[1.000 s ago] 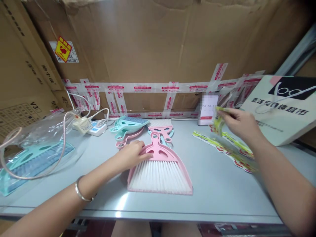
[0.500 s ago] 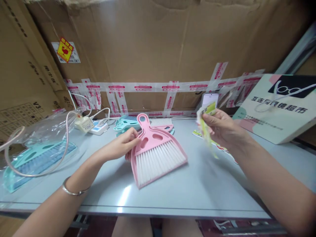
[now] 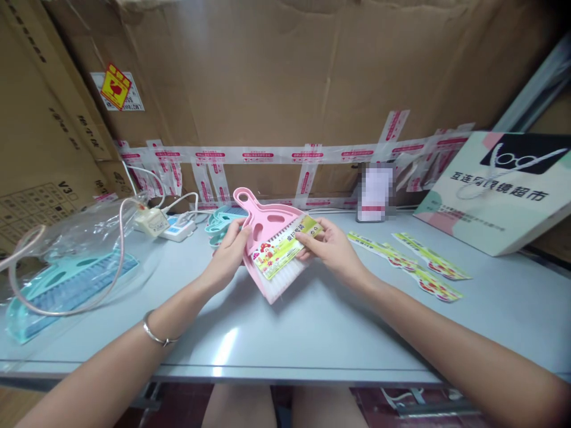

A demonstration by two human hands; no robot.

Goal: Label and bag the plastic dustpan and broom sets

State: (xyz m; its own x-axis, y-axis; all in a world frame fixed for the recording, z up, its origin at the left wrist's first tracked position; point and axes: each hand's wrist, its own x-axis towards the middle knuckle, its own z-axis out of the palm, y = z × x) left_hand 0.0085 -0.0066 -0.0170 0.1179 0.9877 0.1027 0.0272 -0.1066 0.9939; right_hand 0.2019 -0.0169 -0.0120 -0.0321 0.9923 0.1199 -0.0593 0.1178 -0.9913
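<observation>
Over the middle of the table, a pink dustpan with a white-bristled brush nested in it (image 3: 267, 221) is tilted, its looped handle up and to the left. My left hand (image 3: 229, 249) is closed on its left edge. A printed yellow-green label card (image 3: 285, 246) with red mushrooms lies across the bristles. My right hand (image 3: 328, 246) pinches the card's right end, and its fingers reach behind the dustpan's right side. Behind my left hand, turquoise dustpan sets (image 3: 218, 221) lie partly hidden.
Several loose label cards (image 3: 432, 255) lie on the table (image 3: 357, 339) at right. A phone (image 3: 375, 193) leans on the cardboard box (image 3: 267, 77). A paper bag (image 3: 495, 196) stands far right. At left are a bagged turquoise dustpan (image 3: 75, 285), a cable and a power strip (image 3: 178, 227).
My right hand has moved left, bringing one label card onto the bristles. More cards now lie on the table at right. The pink dustpan has turned and tilted in my left hand.
</observation>
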